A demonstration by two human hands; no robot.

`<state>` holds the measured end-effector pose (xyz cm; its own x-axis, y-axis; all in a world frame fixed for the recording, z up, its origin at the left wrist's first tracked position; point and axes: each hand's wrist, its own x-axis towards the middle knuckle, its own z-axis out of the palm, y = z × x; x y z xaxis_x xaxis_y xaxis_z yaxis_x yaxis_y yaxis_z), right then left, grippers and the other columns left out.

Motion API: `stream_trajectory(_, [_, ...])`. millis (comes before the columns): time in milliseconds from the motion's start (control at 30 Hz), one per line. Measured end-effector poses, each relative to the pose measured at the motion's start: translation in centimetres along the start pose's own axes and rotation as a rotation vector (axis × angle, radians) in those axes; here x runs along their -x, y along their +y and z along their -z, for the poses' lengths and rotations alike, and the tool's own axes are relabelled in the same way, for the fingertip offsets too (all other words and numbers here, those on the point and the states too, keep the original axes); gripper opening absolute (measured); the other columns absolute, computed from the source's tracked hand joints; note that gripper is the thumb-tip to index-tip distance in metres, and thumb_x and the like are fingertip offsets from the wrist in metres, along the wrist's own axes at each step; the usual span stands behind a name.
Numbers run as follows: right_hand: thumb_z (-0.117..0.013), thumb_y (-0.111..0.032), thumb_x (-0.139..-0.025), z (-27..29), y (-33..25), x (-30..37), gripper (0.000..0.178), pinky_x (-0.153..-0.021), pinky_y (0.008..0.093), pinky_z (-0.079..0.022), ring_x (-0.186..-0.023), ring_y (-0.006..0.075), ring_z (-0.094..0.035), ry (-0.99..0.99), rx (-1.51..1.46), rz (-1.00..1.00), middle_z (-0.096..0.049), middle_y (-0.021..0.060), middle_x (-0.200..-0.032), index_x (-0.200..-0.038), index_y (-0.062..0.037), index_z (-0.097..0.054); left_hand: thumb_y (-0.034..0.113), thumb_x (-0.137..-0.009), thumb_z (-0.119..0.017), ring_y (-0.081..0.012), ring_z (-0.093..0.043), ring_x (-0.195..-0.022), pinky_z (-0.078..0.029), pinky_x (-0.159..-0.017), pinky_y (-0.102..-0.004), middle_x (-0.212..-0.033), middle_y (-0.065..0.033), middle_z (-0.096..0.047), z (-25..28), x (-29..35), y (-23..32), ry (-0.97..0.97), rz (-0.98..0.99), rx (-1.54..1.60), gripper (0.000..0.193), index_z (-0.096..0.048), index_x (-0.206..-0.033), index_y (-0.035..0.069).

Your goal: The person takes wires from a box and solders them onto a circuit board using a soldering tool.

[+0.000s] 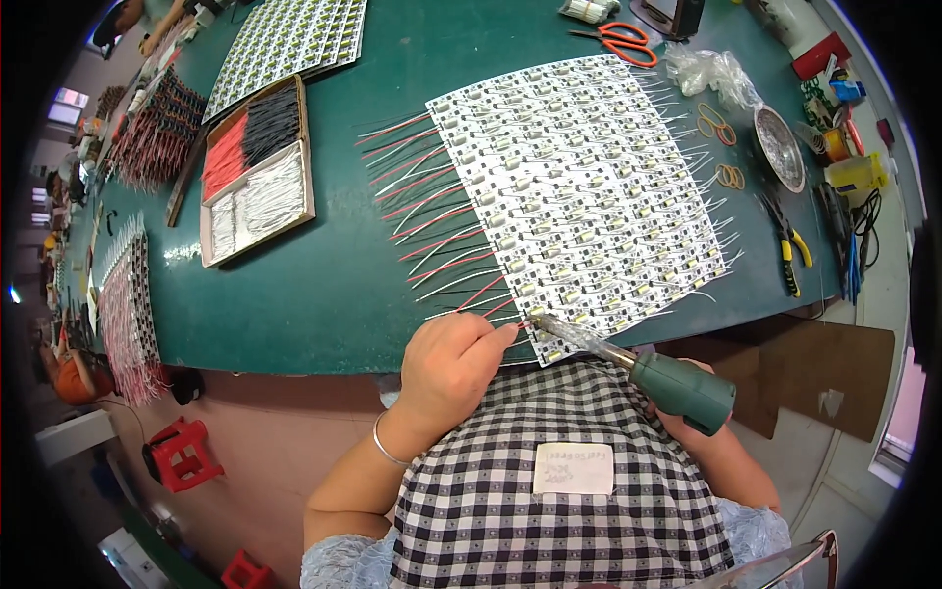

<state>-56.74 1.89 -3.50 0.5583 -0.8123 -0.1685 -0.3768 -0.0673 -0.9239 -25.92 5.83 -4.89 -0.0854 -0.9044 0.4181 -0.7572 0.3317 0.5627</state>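
A large white circuit board panel (pixel 589 187), covered with small components and short wires, lies on the green table in front of me. Red, black and white wires stick out along its left edge. At the near left corner, my left hand (pixel 456 358) pinches a thin red wire (pixel 523 324) against the board. My right hand (pixel 675 424) is wrapped round the green handle of a soldering iron (pixel 682 391), whose handle hides part of the fingers. The iron's metal barrel slants left, and its tip is at the board beside the wire end.
A divided box (pixel 258 177) holds red, black and white wires at left. More panels (pixel 285 49) lie behind it. Orange-handled scissors (pixel 628 41), rubber bands (pixel 729 177), a metal dish (pixel 780 147) and yellow-black pliers (pixel 790 255) lie right of the board. A red stool (pixel 186 455) stands on the floor.
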Motion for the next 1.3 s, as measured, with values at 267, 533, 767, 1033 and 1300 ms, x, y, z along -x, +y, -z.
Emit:
stream_trajectory(267, [-0.072, -0.016, -0.067, 0.7, -0.8, -0.9, 0.046, -0.076, 0.0278, -0.05, -0.083, 0.019, -0.064, -0.029, 0.153, 0.254, -0.065, 0.0097, -0.095, -0.107, 0.0022, -0.056, 0.003, -0.068, -0.063, -0.0211, -0.053, -0.06, -0.041, -0.052, -0.0329, -0.069, -0.0048, -0.053, -0.2, 0.0, -0.2, 0.021, -0.04, 0.009, 0.018, -0.065, -0.085, 0.003])
stream_trajectory(533, [-0.064, -0.01, -0.076, 1.3, -1.6, -0.3, 0.036, -0.07, 0.0275, -0.052, -0.076, 0.0174, -0.065, -0.034, 0.06, 0.172, -0.065, 0.0092, -0.094, -0.108, 0.0028, -0.055, 0.003, -0.068, -0.063, -0.0212, -0.052, -0.059, -0.041, -0.052, -0.0332, -0.069, -0.0048, -0.052, -0.2, -0.1, -0.2, 0.016, -0.035, 0.001, 0.017, -0.065, -0.084, 0.003])
stream_trajectory(767, [-0.056, -0.006, -0.081, 0.9, -2.3, 1.5, 0.028, -0.064, 0.0278, -0.052, -0.071, 0.0154, -0.064, -0.001, -0.219, 0.074, -0.062, 0.0136, -0.091, -0.106, 0.0042, -0.054, -0.002, -0.064, -0.069, -0.022, -0.053, -0.065, -0.041, -0.055, -0.0324, -0.073, -0.0034, -0.055, -0.1, 0.0, 0.1, 0.01, 0.024, -0.007, 0.02, -0.065, -0.083, 0.005])
stream_trajectory(1033, [-0.06, -0.012, -0.076, 1.8, -2.2, 2.1, 0.026, -0.068, 0.0331, -0.049, -0.068, 0.0207, -0.061, -0.061, 0.116, 0.183, -0.061, 0.0103, -0.085, -0.098, 0.0005, -0.059, 0.004, -0.061, -0.069, -0.0155, -0.05, -0.072, -0.032, -0.072, -0.0337, -0.073, 0.0032, -0.053, 0.0, 1.0, 1.1, 0.085, -0.085, -0.151, 0.023, -0.067, -0.083, 0.011])
stream_trajectory(1300, [-0.063, -0.005, -0.064, 1.2, -2.4, 1.7, 0.032, -0.081, 0.0347, -0.049, -0.089, 0.0267, -0.062, -0.04, 0.145, 0.035, -0.065, 0.0097, -0.095, -0.096, -0.0052, -0.064, 0.005, -0.062, -0.067, -0.0135, -0.05, -0.072, -0.032, -0.074, -0.0328, -0.072, 0.0045, -0.052, -0.3, 1.3, 1.1, 0.066, -0.071, -0.151, 0.021, -0.067, -0.083, 0.012])
